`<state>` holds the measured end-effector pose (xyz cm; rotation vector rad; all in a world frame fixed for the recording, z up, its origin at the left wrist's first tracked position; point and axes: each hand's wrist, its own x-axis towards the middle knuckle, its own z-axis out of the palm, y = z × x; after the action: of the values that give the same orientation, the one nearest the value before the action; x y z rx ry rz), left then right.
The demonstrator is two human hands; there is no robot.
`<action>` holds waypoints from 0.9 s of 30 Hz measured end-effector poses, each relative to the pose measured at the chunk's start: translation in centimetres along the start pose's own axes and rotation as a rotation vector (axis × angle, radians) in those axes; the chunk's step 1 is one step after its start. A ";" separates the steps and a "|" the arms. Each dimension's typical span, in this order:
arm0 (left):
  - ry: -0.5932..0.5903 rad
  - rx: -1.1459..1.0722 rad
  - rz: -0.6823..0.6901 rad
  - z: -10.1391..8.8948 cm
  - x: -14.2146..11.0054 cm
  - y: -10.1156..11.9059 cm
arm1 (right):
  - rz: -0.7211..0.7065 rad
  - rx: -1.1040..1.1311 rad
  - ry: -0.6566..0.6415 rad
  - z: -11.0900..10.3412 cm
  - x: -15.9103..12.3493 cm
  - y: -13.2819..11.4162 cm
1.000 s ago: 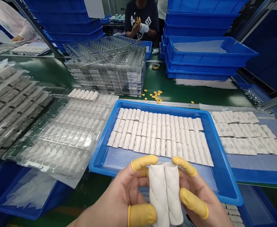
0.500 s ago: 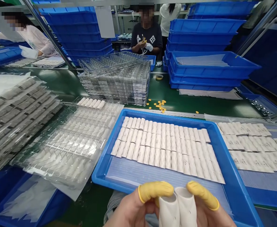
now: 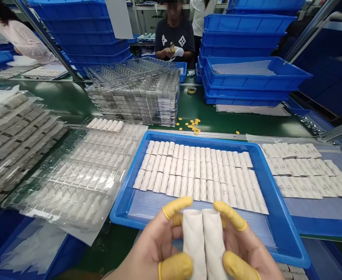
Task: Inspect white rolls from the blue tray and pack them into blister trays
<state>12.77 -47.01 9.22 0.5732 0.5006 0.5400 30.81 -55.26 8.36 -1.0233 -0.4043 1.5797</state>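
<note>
Side by side and nearly upright, two soft white tubes (image 3: pixel 192 233) are held in front of me over the near edge of a blue tray (image 3: pixel 124 212). My left hand (image 3: pixel 159 241) grips the left tube from its side, and my right hand (image 3: pixel 243 249) grips the right white tube (image 3: pixel 213 237). Yellow finger cots cover fingertips and thumbs on both hands. Inside the tray, rows of similar white tubes (image 3: pixel 197 171) lie flat on a translucent sheet, some with small dark print. The lower ends of the held tubes run out of view.
On the left are a clear plastic tray (image 3: pixel 80 175) of white tubes and a layered stack (image 3: pixel 13 144). Behind stand clear empty trays (image 3: pixel 136 93), loose yellow finger cots (image 3: pixel 194 126) and blue bins (image 3: pixel 246 77). More tubes (image 3: pixel 302 167) lie to the right. A co-worker (image 3: pixel 173 39) sits opposite.
My hands have raised the two tubes and tilted them so that their long sides show rather than their open tops. Both thumbs now show on the near side. The view has shifted slightly.
</note>
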 end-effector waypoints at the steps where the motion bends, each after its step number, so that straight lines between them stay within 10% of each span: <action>1: 0.014 0.012 0.021 -0.2 0.2 -0.1 | -0.006 -0.005 -0.012 -0.2 0.2 0.0; 27: 0.054 0.345 0.033 -1.8 0.4 -2.0 | -0.128 -0.166 -0.016 -0.5 0.7 1.3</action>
<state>12.69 -47.47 6.54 0.8993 0.6424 0.5046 30.43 -55.09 6.88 -1.0891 -0.6086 1.4590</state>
